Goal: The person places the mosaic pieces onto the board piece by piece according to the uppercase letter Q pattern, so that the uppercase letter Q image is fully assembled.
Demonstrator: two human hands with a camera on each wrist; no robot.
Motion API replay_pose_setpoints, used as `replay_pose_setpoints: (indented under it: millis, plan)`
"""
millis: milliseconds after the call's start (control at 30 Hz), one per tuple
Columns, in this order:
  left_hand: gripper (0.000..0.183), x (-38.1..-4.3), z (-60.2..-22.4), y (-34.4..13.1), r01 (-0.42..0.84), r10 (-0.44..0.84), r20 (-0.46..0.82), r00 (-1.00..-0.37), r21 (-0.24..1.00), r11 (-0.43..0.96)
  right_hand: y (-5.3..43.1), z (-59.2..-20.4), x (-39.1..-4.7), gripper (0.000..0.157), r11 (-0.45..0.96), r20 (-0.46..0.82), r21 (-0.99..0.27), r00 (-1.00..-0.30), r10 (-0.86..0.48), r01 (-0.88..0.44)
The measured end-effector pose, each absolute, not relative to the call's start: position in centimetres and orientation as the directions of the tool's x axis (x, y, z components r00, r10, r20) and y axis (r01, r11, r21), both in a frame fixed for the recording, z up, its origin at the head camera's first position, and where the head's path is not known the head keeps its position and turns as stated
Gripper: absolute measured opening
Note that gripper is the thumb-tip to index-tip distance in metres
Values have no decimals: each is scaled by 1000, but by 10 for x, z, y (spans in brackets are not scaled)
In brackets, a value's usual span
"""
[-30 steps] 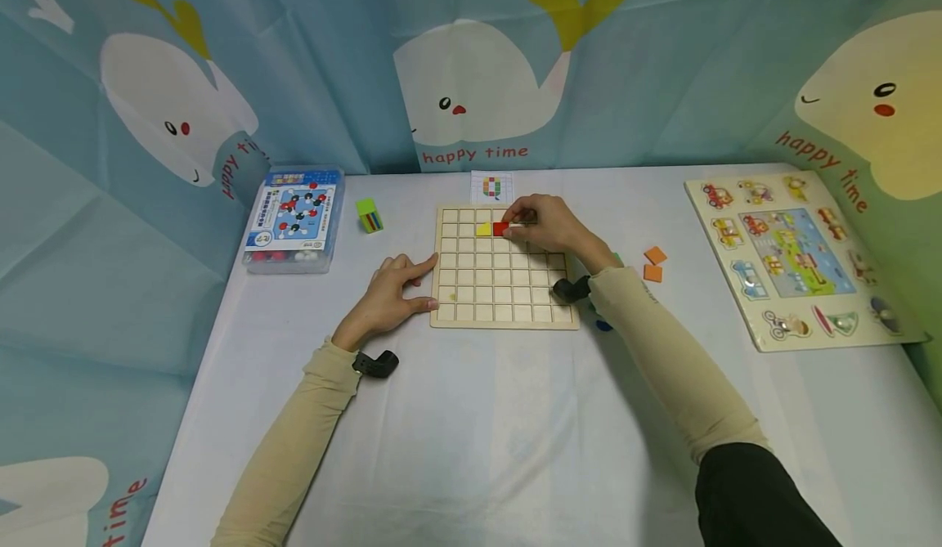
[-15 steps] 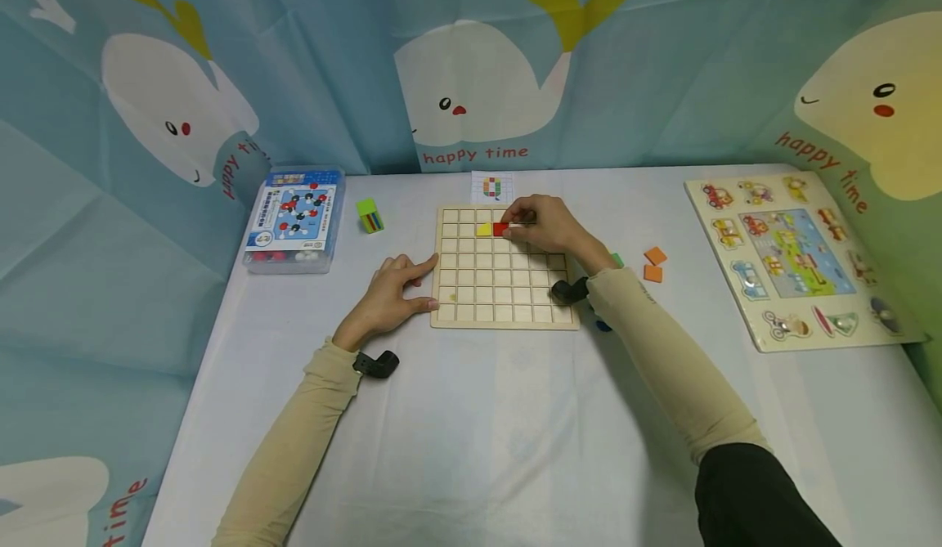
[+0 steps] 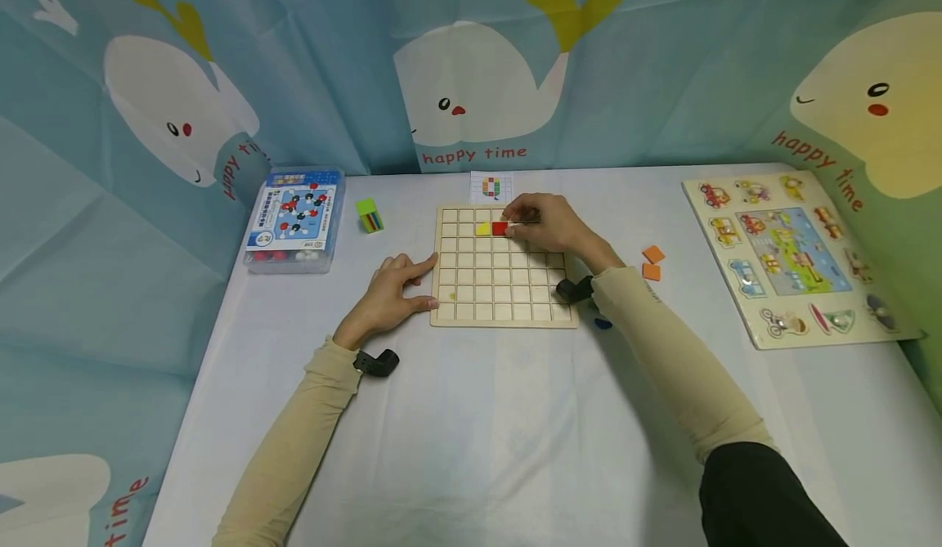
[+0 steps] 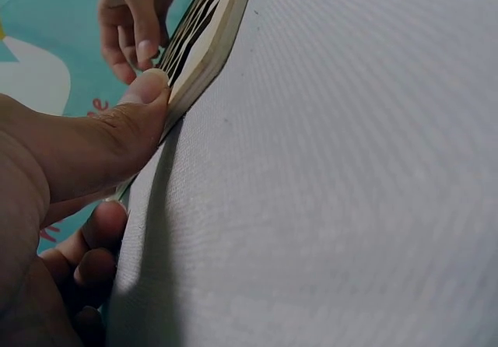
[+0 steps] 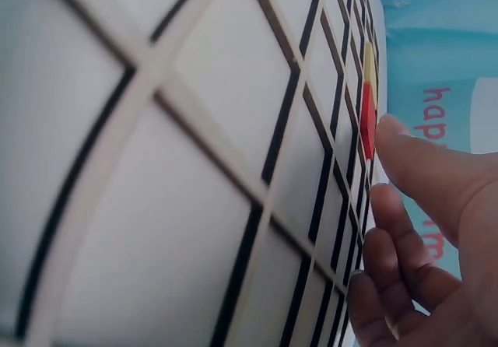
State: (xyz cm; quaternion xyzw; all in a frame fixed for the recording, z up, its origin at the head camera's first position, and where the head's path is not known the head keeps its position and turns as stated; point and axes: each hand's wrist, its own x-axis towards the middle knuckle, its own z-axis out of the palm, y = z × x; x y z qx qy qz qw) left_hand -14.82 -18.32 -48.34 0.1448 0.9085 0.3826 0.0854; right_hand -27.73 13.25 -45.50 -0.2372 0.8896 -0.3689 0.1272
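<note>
Right hand [image 3: 548,222] eased rightward | fingers [image 5: 393,211] parted beside red tile [image 3: 500,229] | left hand [image 3: 386,293]: fingers spread, touching grid board [image 3: 502,277]

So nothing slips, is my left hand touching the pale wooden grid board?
Touching: the left wrist view shows your left hand, fingers against the grid board.

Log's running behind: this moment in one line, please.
left hand: touching grid board | right hand: at red tile | yellow tile: beside red tile

Wooden grid board [image 3: 501,275] lying flat, and there, near its far edge, a red tile [image 3: 499,228] sits right beside a yellow tile [image 3: 482,229]!
</note>
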Motion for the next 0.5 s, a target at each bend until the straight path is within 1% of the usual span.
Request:
replay_pose_setpoints:
  millis: [233, 500]
  plan:
    - [80, -149, -484, -183, 192, 326, -54, -944, 713, 674, 150, -449, -276, 26, 639, -17, -698, -885, -465, -323]
    - [79, -148, -484, -183, 193, 324, -50, -945, 713, 674, 182, -439, -271, 20, 699, -42, -646, -901, -432, -305]
